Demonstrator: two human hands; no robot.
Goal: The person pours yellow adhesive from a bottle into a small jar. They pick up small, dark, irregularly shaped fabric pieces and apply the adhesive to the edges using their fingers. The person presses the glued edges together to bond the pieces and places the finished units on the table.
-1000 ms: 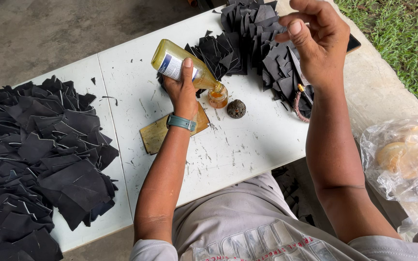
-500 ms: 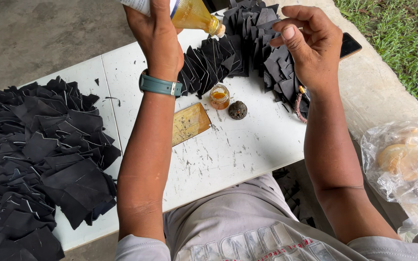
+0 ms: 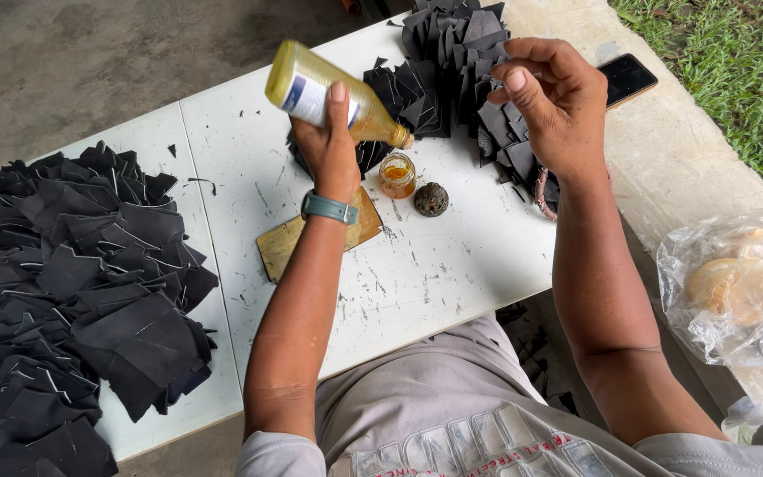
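On white table (image 3: 452, 274), left hand (image 3: 328, 150) tilts bottle (image 3: 328, 95) over jar (image 3: 396, 175).

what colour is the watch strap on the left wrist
Teal green, seen clearly in the head view on the watch strap.

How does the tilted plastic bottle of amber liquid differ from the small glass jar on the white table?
The clear plastic bottle of amber liquid is held in the air by the left hand, while the small glass jar stands on the white table. The bottle is tilted with its neck pointing down above the jar; the jar is upright and open. The bottle is long and labelled; the jar is short and plain. Both hold amber liquid.
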